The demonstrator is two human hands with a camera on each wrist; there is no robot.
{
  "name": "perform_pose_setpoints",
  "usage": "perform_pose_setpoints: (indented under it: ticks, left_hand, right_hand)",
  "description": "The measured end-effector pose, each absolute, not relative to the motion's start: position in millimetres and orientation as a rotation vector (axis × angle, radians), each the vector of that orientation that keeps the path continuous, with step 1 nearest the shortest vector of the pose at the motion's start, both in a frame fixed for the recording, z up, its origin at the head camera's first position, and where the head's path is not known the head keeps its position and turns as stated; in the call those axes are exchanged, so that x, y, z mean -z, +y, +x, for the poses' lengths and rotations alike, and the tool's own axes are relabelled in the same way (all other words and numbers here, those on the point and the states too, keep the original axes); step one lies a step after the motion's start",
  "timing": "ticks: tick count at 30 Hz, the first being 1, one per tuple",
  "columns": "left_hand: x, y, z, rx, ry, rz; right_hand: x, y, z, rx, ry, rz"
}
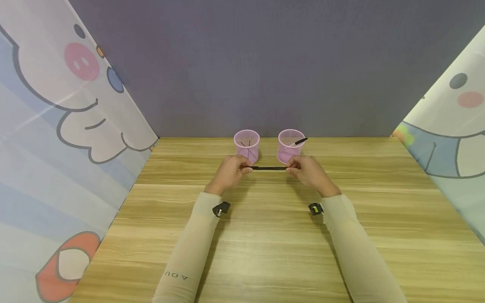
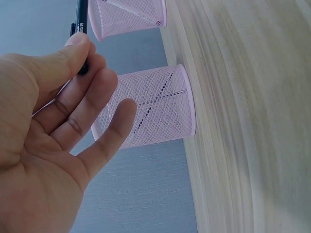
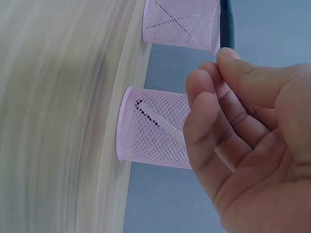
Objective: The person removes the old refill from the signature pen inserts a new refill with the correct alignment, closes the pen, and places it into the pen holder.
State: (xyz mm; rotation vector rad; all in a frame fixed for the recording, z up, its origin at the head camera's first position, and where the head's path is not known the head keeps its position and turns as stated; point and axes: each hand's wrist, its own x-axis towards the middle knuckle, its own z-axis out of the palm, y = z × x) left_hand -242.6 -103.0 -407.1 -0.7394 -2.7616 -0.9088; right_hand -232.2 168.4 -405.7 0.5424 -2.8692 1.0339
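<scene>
A black pen (image 1: 269, 168) lies level between my two hands, in front of two pink mesh cups. My left hand (image 1: 229, 172) pinches its left end, near the clip, between thumb and forefinger. At the right end, my right hand (image 1: 312, 173) pinches the pen with thumb and fingertips. In both wrist views the other fingers are loosely bent. The left cup (image 2: 160, 111) contains thin dark sticks, crossing each other. Inside the right cup (image 3: 150, 126) leans a pale pen with a dark end (image 1: 301, 142), sticking out over the rim.
Both cups stand near the back edge of the wooden table (image 1: 265, 235), close to a grey panel (image 1: 242, 67). Cartoon-printed curtains hang at the left (image 1: 45, 168) and right. A small black device (image 1: 221, 208) is on each wrist.
</scene>
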Motion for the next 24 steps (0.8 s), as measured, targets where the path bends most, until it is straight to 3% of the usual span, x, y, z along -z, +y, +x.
perform_pose_setpoints:
  ticks: [24]
  left_hand:
    - [408.7, -104.3, -244.8, 0.888, -2.764, -0.733]
  right_hand:
    - [404.4, 176.7, -232.9, -1.113, -2.956, 0.609]
